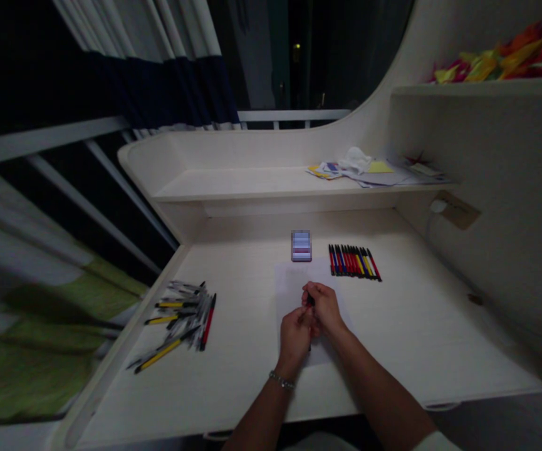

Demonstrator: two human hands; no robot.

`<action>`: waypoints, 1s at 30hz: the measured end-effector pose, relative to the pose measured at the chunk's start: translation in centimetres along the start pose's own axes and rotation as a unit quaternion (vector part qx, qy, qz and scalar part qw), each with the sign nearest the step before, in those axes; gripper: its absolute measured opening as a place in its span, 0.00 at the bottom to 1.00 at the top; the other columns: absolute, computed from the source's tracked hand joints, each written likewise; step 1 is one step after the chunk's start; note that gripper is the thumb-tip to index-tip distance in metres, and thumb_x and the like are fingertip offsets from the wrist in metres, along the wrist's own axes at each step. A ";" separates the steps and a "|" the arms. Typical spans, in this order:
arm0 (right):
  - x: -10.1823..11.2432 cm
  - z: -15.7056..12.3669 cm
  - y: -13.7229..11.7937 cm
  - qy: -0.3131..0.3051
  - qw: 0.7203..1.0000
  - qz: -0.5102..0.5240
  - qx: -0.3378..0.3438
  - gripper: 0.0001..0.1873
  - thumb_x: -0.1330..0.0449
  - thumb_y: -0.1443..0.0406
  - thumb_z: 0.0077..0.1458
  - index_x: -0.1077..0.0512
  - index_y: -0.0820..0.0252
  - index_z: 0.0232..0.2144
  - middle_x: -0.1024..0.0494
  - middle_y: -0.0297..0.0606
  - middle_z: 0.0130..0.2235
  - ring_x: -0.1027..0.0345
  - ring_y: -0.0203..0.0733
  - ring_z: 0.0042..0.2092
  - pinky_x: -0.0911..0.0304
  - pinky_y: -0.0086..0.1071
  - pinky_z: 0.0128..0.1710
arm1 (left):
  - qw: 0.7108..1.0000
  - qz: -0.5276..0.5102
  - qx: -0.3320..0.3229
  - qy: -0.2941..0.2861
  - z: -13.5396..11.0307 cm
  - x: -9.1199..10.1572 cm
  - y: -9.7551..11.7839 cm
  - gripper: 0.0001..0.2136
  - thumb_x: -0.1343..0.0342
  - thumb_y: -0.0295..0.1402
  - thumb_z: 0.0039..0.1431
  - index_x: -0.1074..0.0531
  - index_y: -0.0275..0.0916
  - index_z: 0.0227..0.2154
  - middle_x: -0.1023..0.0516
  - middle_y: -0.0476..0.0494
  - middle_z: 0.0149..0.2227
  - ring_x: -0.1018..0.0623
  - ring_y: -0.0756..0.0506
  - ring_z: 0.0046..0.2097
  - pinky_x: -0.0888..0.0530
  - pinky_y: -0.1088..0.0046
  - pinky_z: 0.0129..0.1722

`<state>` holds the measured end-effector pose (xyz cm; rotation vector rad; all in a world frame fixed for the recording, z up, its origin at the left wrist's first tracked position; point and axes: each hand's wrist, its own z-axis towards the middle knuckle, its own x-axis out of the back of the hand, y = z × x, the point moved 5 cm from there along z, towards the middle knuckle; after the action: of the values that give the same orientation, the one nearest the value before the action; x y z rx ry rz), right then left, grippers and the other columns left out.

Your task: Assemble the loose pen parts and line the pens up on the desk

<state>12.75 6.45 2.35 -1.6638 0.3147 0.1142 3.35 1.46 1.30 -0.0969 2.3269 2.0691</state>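
The left hand [295, 338] and the right hand [323, 305] both have the fingers closed on one pen [310, 301], which is above the paper [287, 288] on the bench [242, 382], between the pile of pens [190, 324] and the neat row [351, 262].

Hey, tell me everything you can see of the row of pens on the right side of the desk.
The row is of slim pens, plastic by their look, with red, blue and yellow barrels and black ends. They lie flat, side by side and roughly parallel, on the desk; the rightmost is red. The left hand and right hand are apart from it.
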 end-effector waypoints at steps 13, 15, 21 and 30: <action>1.2 0.1 -0.3 -0.047 0.998 0.009 -0.042 0.22 0.31 0.48 0.39 0.27 0.61 0.25 0.25 0.36 0.24 0.35 0.37 0.25 0.42 0.28 0.24 | 0.988 -0.134 0.077 -0.021 -0.2 -0.5 -1.3 0.22 0.35 0.50 0.46 0.24 0.33 0.32 0.23 0.44 0.25 0.26 0.50 0.22 0.28 0.74 0.23; 0.9 0.0 0.0 -0.079 0.994 0.035 -0.066 0.23 0.32 0.47 0.41 0.26 0.61 0.28 0.23 0.39 0.28 0.33 0.39 0.28 0.41 0.29 0.25 | 0.985 -0.146 0.089 -0.024 -0.2 -0.5 -1.5 0.23 0.35 0.51 0.46 0.24 0.32 0.32 0.23 0.43 0.25 0.25 0.49 0.22 0.28 0.73 0.23; 1.4 0.2 -0.2 -0.031 0.998 0.005 -0.045 0.21 0.30 0.50 0.38 0.27 0.60 0.27 0.24 0.36 0.25 0.33 0.37 0.27 0.41 0.29 0.26 | 0.986 -0.138 0.092 -0.023 -0.2 -0.5 -1.7 0.23 0.34 0.50 0.44 0.24 0.33 0.33 0.23 0.44 0.26 0.25 0.49 0.23 0.26 0.72 0.25; 1.4 0.1 -0.2 -0.034 0.998 0.000 -0.052 0.22 0.30 0.50 0.38 0.26 0.61 0.28 0.24 0.37 0.25 0.33 0.38 0.28 0.41 0.30 0.26 | 0.986 -0.135 0.091 -0.024 -0.1 -0.5 -2.0 0.22 0.35 0.49 0.47 0.24 0.32 0.34 0.23 0.43 0.27 0.24 0.49 0.23 0.26 0.72 0.25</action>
<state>14.13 6.39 2.21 -1.7591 0.2616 0.1890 3.98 1.14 -0.62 -0.3349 2.3109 1.7099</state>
